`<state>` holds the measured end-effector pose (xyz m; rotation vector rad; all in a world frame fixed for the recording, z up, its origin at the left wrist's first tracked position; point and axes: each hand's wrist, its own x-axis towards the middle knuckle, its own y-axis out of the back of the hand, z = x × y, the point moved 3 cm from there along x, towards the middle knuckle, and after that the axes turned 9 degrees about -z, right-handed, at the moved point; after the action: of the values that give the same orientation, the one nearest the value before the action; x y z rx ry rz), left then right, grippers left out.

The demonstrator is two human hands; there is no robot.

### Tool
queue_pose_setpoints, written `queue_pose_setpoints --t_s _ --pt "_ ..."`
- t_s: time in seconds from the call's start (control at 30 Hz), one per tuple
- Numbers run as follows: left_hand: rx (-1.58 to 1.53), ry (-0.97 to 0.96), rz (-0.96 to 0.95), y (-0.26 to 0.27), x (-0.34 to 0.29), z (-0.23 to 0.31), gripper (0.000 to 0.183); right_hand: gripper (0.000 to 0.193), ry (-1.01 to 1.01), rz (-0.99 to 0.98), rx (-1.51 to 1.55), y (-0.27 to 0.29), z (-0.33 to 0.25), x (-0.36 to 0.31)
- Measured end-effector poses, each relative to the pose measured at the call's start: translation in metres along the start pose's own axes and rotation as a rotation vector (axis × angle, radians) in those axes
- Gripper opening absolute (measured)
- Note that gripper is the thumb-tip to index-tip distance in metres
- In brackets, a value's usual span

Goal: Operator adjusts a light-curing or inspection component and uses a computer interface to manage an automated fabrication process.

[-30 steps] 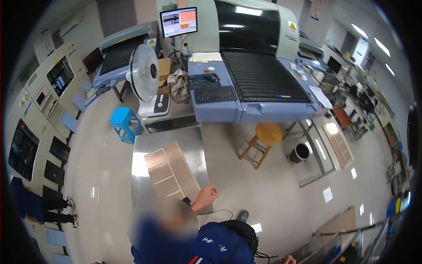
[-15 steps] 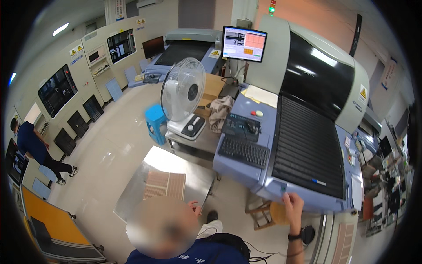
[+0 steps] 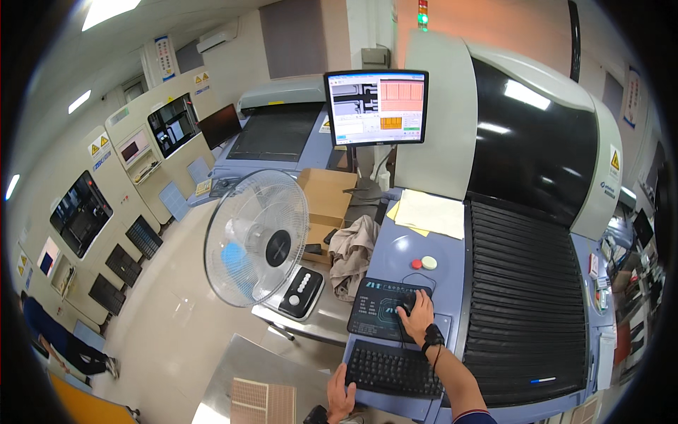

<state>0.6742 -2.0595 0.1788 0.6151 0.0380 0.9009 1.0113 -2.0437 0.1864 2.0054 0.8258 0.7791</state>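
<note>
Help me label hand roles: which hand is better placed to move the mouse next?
Probably the right hand: it rests on the mouse. The left hand is farther away, by the left end of the keyboard.

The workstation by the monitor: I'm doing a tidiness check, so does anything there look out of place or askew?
The beige cloth looks out of place, bunched up beside the cardboard box rather than folded. On the blue-grey ledge, yellow paper sticks out askew from under the pale sheet. No spill shows.
</note>
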Motion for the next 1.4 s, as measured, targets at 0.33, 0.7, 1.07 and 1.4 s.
queue_pose_setpoints --t_s 0.33,0.7,1.07,1.4 --pt "0.234 -0.011 0.108 -0.022 0.012 -0.010 0.055 0.049 0.177 0.138 -0.050 -0.018 0.002 0.022" --pt "0.340 0.000 0.058 -0.021 0.000 -0.011 0.051 0.040 0.130 0.182 -0.049 -0.006 -0.004 0.023" --pt "0.261 -0.083 -0.049 -0.020 0.002 -0.022 0.047 0.036 0.128 0.138 -0.087 -0.007 -0.004 0.023" --pt "0.262 -0.076 0.048 -0.011 0.011 0.001 0.044 0.035 0.146 0.165 -0.084 -0.007 -0.004 0.024"
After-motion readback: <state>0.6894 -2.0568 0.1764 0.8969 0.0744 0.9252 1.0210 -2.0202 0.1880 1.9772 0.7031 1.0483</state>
